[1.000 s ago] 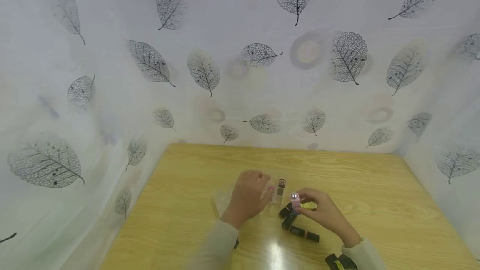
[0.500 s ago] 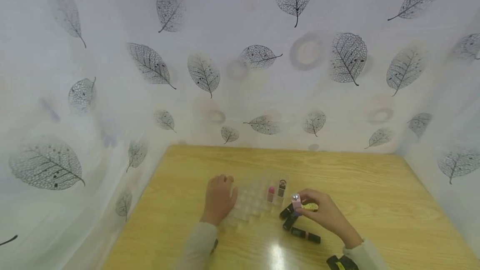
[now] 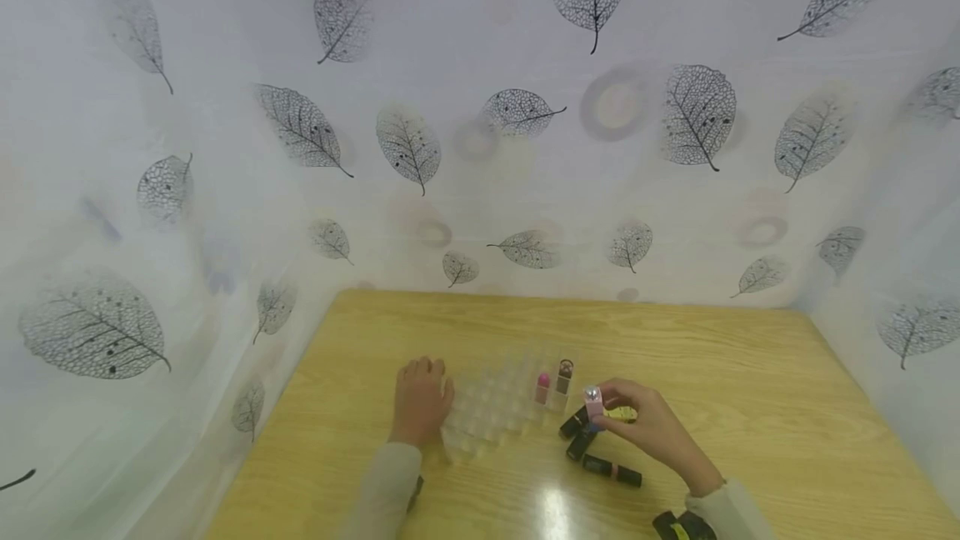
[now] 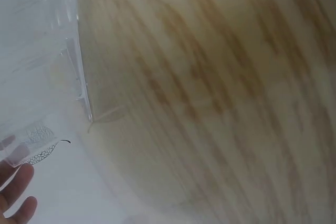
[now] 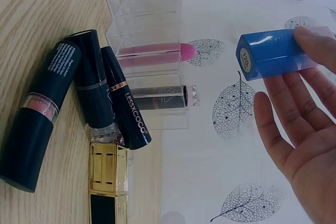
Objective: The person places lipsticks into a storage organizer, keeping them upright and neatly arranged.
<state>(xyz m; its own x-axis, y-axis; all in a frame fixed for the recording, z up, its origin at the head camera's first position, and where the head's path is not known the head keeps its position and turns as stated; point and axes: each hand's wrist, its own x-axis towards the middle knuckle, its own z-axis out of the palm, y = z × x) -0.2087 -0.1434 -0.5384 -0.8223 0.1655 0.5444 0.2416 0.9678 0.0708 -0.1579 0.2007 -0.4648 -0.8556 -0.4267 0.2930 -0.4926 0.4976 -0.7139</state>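
On a wood-grained table (image 3: 360, 340), a clear organizer (image 3: 487, 407) holds a pink lipstick (image 3: 542, 391) and a dark lipstick (image 3: 564, 377) at its right end; its other slots, blurred, look unfilled. Just right of the organizer, a person's right hand (image 3: 651, 427) pinches a blue-and-pink lipstick (image 5: 275, 52), apparently unslotted, between thumb and fingers. Three dark tubes (image 5: 38, 111) and a gold-and-black tube (image 5: 109, 167), seemingly left to do, lie to the organizer's near right; farther out, dark objects (image 3: 686, 527) are cut off, unidentifiable. At the organizer's left end, the left hand (image 3: 422, 404) shows fingertips apart; whether they grip it cannot be told.

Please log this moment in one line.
right hand: holds blue-and-pink lipstick tube; left hand: at clear organizer; inside: pink lipstick, dark tube
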